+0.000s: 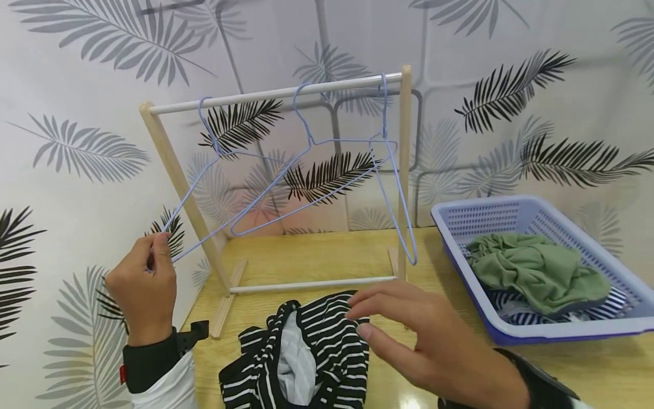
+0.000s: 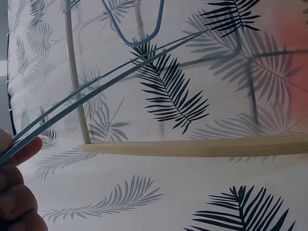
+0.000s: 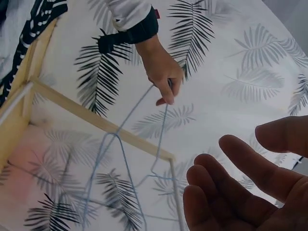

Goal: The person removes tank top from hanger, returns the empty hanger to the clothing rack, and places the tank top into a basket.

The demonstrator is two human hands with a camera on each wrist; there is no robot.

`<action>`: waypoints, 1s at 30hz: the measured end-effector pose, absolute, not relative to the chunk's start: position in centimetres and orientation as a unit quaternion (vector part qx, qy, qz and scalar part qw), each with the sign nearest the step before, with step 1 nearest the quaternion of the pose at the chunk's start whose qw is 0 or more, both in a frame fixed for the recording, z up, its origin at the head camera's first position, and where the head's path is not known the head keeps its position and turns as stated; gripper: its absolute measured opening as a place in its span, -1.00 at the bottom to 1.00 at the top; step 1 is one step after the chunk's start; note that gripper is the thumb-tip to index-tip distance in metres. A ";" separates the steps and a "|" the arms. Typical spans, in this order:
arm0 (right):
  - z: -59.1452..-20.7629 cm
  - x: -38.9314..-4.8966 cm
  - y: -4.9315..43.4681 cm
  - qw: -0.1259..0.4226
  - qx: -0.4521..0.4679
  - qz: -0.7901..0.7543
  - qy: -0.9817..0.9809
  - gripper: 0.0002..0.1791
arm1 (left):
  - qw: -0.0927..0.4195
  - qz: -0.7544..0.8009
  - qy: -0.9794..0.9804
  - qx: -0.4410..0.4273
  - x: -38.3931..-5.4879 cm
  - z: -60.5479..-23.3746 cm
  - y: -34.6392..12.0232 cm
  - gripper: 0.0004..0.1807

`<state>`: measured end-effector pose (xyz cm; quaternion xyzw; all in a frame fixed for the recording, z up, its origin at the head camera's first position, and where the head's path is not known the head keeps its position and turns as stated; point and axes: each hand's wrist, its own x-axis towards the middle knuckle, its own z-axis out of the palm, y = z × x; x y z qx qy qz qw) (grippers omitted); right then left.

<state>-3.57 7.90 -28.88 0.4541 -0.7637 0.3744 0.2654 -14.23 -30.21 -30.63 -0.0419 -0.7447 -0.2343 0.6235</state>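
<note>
My left hand (image 1: 145,281) pinches the lower left corner of a blue wire hanger (image 1: 190,190), whose hook is at the left end of the rack's white top bar (image 1: 255,97). In the left wrist view, fingers (image 2: 19,192) curl round the hanger's wire. My right hand (image 1: 424,335) is held over the right side of a black-and-white striped garment (image 1: 332,335), thumb and fingers apart and nothing between them. That garment lies on the table with its pale inside showing. Whether the right fingertips touch the cloth I cannot tell.
Two more blue hangers, a middle one (image 1: 271,190) and a right one (image 1: 403,199), hang from the wooden rack (image 1: 403,170). At the right, a lilac basket (image 1: 526,204) holds a green garment (image 1: 541,272) over striped cloth (image 1: 608,304). A leaf-patterned backdrop (image 1: 92,74) stands behind the table.
</note>
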 end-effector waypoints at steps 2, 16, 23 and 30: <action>-30.1 -4.5 6.8 0.232 0.463 0.390 -0.762 -0.76 | 0.621 -0.232 -0.747 -0.048 -14.1 -31.1 -30.2 -0.72; -38.7 -12.0 2.2 -0.052 0.347 0.325 -0.878 -0.40 | 0.523 -0.228 -0.818 -0.064 -12.7 -35.2 -30.6 -0.76; -40.9 -12.9 1.8 -0.082 0.331 0.291 -0.894 -0.24 | 0.444 -0.238 -0.862 -0.051 -12.3 -37.9 -30.4 -0.62; -42.3 -13.4 1.1 -0.138 0.330 0.250 -0.900 -0.01 | 0.262 -0.248 -0.926 -0.112 -12.1 -41.9 -27.3 -0.61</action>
